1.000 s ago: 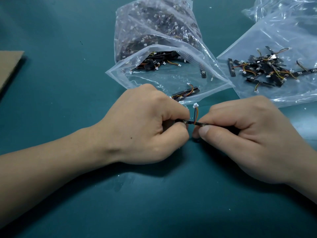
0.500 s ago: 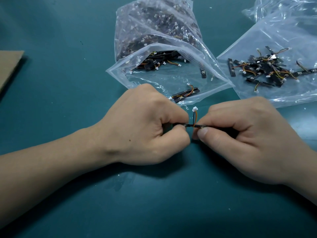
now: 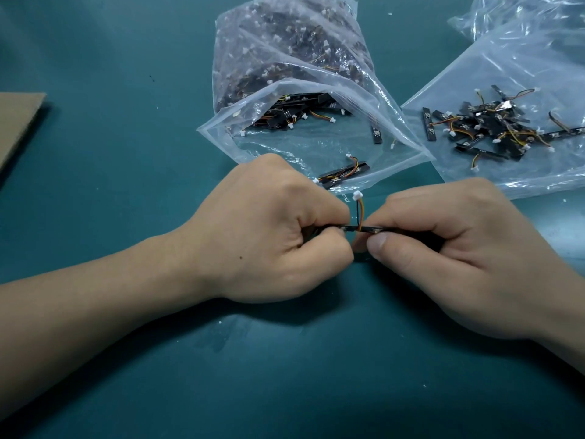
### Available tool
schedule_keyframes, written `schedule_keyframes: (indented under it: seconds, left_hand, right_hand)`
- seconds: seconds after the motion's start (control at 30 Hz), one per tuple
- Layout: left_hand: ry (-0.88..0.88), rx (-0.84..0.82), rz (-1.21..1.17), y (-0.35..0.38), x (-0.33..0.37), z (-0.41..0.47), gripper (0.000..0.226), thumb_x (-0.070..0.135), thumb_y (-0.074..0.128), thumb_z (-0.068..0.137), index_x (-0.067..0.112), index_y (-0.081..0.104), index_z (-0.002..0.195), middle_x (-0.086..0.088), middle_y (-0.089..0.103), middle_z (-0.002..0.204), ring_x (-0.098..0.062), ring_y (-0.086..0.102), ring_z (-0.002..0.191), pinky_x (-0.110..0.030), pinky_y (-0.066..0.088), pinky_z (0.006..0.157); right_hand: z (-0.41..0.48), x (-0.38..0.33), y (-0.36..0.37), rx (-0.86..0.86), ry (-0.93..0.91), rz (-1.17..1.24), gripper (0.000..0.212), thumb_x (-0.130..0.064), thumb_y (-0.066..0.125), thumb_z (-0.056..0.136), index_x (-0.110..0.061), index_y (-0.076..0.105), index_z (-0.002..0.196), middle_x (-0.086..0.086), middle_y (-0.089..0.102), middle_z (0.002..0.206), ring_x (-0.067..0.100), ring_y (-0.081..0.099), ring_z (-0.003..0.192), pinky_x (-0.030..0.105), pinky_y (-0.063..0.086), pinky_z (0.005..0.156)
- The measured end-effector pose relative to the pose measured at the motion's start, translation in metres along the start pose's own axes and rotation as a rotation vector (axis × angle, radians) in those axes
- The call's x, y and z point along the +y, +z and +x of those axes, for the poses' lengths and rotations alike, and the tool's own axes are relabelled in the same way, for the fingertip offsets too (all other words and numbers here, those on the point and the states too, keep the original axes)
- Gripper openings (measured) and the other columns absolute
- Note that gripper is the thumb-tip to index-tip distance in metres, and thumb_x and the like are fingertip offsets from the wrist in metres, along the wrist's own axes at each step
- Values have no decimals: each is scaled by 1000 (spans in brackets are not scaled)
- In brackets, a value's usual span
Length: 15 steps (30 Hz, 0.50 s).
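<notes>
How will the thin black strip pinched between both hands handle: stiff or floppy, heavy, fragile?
Probably stiff: the black strip spans the gap between left hand and right hand without sagging. Its wire tail, thin and curving, likely flexes and snags easily. Being so slim, it is probably light.

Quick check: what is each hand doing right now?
Left hand: closed, pinching one end of the black strip.
Right hand: closed, pinching its other end.
</notes>
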State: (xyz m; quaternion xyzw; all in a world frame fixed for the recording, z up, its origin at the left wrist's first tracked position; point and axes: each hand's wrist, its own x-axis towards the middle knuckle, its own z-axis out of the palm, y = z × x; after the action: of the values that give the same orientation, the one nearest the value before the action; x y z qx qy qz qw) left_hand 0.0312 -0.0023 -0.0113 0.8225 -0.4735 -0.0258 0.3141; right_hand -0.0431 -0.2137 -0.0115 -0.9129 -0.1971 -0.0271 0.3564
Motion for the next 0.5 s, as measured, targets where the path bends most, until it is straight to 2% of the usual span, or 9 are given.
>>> schedule_keyframes:
  seconds: [0.1,0.23,0.5]
  left_hand:
    - [5,-4,12,0,0,0,46,19,61,81,38,27,56,7,26,47,-9,29,45,-26,28,55]
    - [-2,1,18,-1,2,0,47,20,60,80,39,25,56,7,25,47,-10,28,46,-28,30,56]
    - [12,-12,29,0,1,0,42,27,55,84,40,26,57,8,26,48,-8,29,46,-28,29,56]
  right_hand:
    - [0,1,0,0,-6,-7,22,-28,60,94,-21,76,81,-7,58,64,15,58,64,38,44,58]
    - [0,1,0,0,7,9,30,-35,54,94,-20,76,81,-2,61,65,18,59,64,41,44,58]
    - [1,-1,-2,-8,2,32,23,-29,59,92,-20,76,78,-10,58,64,11,59,63,30,42,58]
